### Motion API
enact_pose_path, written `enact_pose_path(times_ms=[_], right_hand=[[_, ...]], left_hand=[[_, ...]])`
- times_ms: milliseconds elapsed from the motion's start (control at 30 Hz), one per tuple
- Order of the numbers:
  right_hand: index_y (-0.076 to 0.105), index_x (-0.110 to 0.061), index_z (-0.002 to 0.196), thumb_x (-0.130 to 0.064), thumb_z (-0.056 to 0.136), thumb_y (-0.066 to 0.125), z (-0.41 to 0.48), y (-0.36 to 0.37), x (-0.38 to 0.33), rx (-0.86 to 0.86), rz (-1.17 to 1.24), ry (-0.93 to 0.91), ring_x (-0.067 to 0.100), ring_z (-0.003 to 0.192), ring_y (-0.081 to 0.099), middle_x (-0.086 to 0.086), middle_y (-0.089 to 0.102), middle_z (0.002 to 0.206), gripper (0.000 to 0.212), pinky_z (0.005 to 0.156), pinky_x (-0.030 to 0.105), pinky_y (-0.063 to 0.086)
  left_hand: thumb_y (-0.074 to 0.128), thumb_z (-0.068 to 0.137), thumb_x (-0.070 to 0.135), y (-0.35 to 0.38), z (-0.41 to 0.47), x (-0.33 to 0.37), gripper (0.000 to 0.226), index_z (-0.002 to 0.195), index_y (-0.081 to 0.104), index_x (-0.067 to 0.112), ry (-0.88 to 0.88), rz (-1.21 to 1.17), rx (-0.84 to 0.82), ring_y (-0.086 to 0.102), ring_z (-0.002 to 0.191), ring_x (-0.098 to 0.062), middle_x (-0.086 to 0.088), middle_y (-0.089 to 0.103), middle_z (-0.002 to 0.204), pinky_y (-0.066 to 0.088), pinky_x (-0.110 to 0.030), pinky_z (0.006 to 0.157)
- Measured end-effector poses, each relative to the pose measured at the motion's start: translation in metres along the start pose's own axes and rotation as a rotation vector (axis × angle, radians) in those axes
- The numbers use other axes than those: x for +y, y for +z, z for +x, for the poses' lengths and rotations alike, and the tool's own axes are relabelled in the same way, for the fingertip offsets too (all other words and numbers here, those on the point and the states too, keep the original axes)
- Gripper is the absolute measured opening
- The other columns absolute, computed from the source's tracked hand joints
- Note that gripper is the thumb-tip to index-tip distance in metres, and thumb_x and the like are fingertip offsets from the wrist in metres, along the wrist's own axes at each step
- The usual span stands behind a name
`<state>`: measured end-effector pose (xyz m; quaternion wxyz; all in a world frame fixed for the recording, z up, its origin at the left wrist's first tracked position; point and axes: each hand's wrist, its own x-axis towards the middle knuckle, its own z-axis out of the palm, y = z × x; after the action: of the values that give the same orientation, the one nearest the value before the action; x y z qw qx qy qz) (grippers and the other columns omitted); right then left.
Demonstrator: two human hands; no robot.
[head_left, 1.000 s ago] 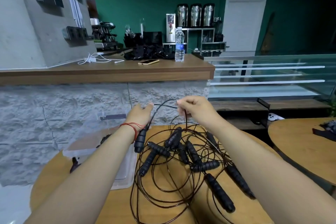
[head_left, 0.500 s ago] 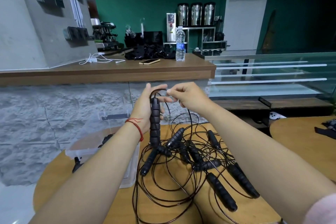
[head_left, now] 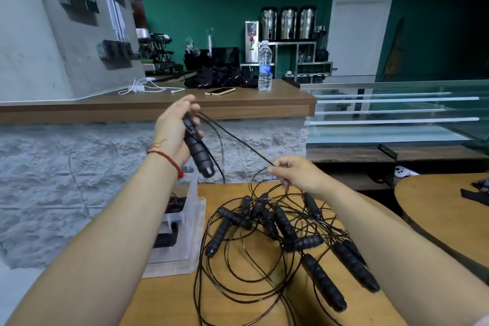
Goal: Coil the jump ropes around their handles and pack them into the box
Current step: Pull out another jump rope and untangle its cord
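Stage: early, as judged | left grip (head_left: 172,127) clenched round one handle (head_left: 197,148), held up off worktop (head_left: 169,299) | right grip (head_left: 296,174) pinching its cord (head_left: 235,139), no wraps visible | box (head_left: 194,241) holds few dark items | tangle (head_left: 285,230) unpacked beside box.

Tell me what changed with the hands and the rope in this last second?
The left hand lifted the black ribbed jump-rope handle it grips from just above the tangled pile of black ropes to well above it. The right hand, pinching the thin black cord, moved down and away, stretching the cord between them. The pile and the clear plastic box stayed put.
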<state>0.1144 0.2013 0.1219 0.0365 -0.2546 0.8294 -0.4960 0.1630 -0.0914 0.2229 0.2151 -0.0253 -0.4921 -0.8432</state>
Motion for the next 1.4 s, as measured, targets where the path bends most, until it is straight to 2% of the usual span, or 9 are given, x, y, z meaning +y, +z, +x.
enact_pose_path(times_ms=[133,300,533,733,900,967,1033,1233,1400], right_hand=[[0.066,-0.012,0.079,-0.038,0.102,0.069,-0.021,-0.008,0.047,-0.037,0.034,0.122,0.02,0.075,0.06,0.005,0.066,0.074,0.035,0.08,0.033,0.05],[0.071,-0.002,0.091,-0.035,0.107,0.062,-0.026,-0.009,0.045,-0.031,0.058,0.151,0.011,0.081,0.068,0.006,0.074,0.086,0.038,0.088,0.035,0.057],[0.072,-0.003,0.097,-0.027,0.107,0.062,-0.005,-0.005,-0.032,0.119,0.292,0.026,0.018,0.08,0.07,0.006,0.071,0.081,0.028,0.082,0.034,0.063],[0.072,0.003,0.1,-0.033,0.099,0.074,0.012,0.0,-0.08,0.24,0.378,-0.099,0.015,0.074,0.065,0.004,0.062,0.074,0.036,0.07,0.031,0.06],[0.075,-0.007,0.088,-0.029,0.095,0.08,0.02,-0.001,-0.115,0.321,0.428,-0.176,0.009,0.067,0.058,-0.01,0.057,0.066,0.023,0.068,0.03,0.059],[0.075,-0.007,0.088,-0.027,0.096,0.08,0.021,-0.004,-0.124,0.351,0.453,-0.212,0.008,0.064,0.059,-0.006,0.055,0.068,0.022,0.066,0.028,0.059],[0.075,-0.001,0.094,-0.029,0.097,0.078,0.021,-0.005,-0.126,0.385,0.491,-0.227,0.006,0.065,0.058,-0.005,0.053,0.068,0.029,0.069,0.03,0.06],[0.078,-0.016,0.11,-0.051,0.101,0.064,0.015,0.01,-0.086,0.327,0.33,-0.113,0.014,0.079,0.072,-0.002,0.074,0.086,0.039,0.086,0.038,0.065],[0.074,-0.021,0.121,-0.042,0.112,0.044,0.0,0.036,-0.04,0.163,0.382,0.008,0.016,0.095,0.073,-0.002,0.076,0.107,0.038,0.095,0.036,0.058]], left_hand=[[0.052,0.108,0.021,-0.024,0.017,0.026,0.023,0.124,0.068,0.022,0.105,-0.057,0.09,0.061,0.069,-0.008,0.007,0.078,0.107,0.049,-0.024,0.055],[0.055,0.109,0.022,-0.021,0.004,0.017,0.019,0.123,0.069,0.022,0.235,0.228,0.003,0.071,0.082,-0.012,0.006,0.077,0.123,0.053,-0.027,0.051],[0.078,0.094,0.037,0.005,-0.025,-0.037,0.011,0.098,0.082,0.028,0.206,0.708,-0.226,0.061,0.063,-0.017,-0.001,0.074,0.077,0.053,-0.028,0.058],[0.076,0.093,0.05,0.023,-0.046,-0.076,0.018,0.092,0.082,0.033,0.204,0.901,-0.407,0.057,0.056,-0.012,0.012,0.07,0.065,0.046,-0.018,0.055],[0.072,0.094,0.057,0.034,-0.052,-0.097,0.057,0.067,0.063,0.007,0.089,1.011,-0.526,0.039,0.046,-0.02,-0.005,0.041,0.053,0.028,-0.028,0.049],[0.067,0.098,0.058,0.037,-0.055,-0.101,0.058,0.057,0.059,0.017,0.048,1.1,-0.59,0.043,0.046,-0.021,-0.006,0.043,0.051,0.031,-0.03,0.05],[0.06,0.101,0.059,0.038,-0.058,-0.102,0.049,0.068,0.073,0.027,-0.004,1.141,-0.637,0.052,0.048,-0.023,-0.006,0.05,0.053,0.04,-0.03,0.052],[0.044,0.11,0.05,0.039,-0.051,-0.088,0.047,0.082,0.064,0.017,0.068,1.029,-0.472,0.059,0.053,-0.018,-0.005,0.057,0.069,0.052,-0.031,0.05],[0.047,0.11,0.046,0.047,-0.035,-0.057,0.047,0.076,0.063,0.019,0.216,0.912,-0.45,0.053,0.055,-0.018,0.003,0.055,0.062,0.05,-0.038,0.059]])
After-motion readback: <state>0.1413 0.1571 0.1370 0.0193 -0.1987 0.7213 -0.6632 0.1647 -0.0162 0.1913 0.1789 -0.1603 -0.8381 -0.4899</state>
